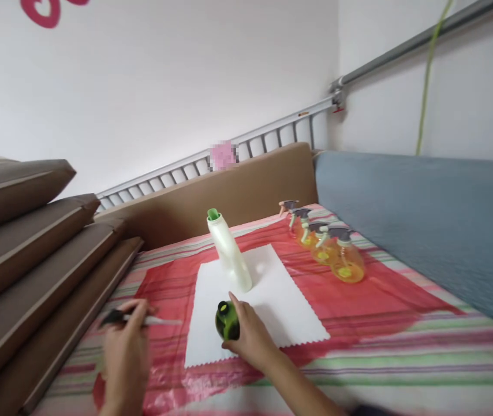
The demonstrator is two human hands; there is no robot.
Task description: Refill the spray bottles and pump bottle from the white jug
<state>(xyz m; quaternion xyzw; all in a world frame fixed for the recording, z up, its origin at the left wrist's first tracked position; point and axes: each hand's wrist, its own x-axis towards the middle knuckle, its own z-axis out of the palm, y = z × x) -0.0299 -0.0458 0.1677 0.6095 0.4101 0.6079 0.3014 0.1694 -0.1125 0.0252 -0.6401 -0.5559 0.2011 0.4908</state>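
My left hand (126, 346) is closed around a spray trigger head (114, 317), blurred by motion. Its dark top sticks out to the left, and a pale, thin tube points right from the fingers. My right hand (250, 335) grips a small dark-green bottle (226, 328) from its right side. The bottle's mouth is uncovered and faces up toward me. Under it lies a white sheet with a scalloped edge (292, 312). Behind the green bottle, a tall pale bottle (231, 254) with a green spout stands on the same sheet.
Several spray bottles with amber liquid (347, 266) stand in a row at the right on red plastic film (385, 306). A striped cloth (445, 358) lies beneath. Stacked brown cushions (34, 248) rise at left, and a blue padded surface (424, 219) borders the right.
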